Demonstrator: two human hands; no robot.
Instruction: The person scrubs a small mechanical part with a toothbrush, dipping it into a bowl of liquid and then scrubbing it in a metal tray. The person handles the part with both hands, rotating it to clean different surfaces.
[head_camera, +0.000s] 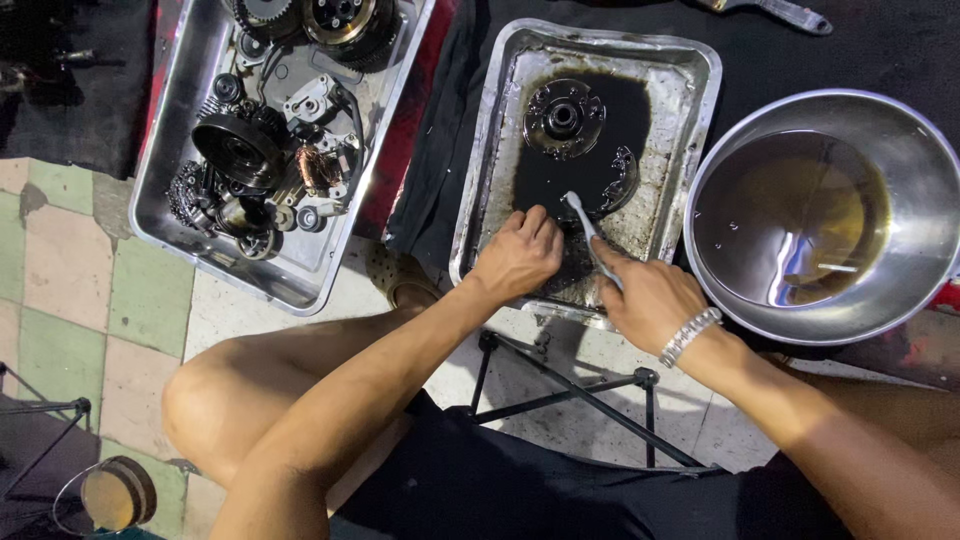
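A person squats on a tiled floor (70, 290) over a shallow metal tray (700, 80) pooled with black, oily liquid. The left hand (518, 255) is curled down on a dark part (572, 262) lying in the near end of the tray, fingers bent over it; how firmly it grips cannot be told. The right hand (648, 300), a beaded bracelet (690, 335) at its wrist, is closed around the handle of a white toothbrush (585, 222), whose head points away from the person and rests just beside the left hand's fingertips. Farther back in the same tray lie a round toothed disc (564, 118) and a curved metal piece (625, 175), both sitting in the dark liquid. To the right, touching the tray's edge, stands a large steel bowl (930, 160) holding amber fluid. To the left, well apart, a second metal tray (170, 160) is crowded with gears, clutch parts and other engine pieces. A black folding stool frame (590, 395) stands between the person's knees.
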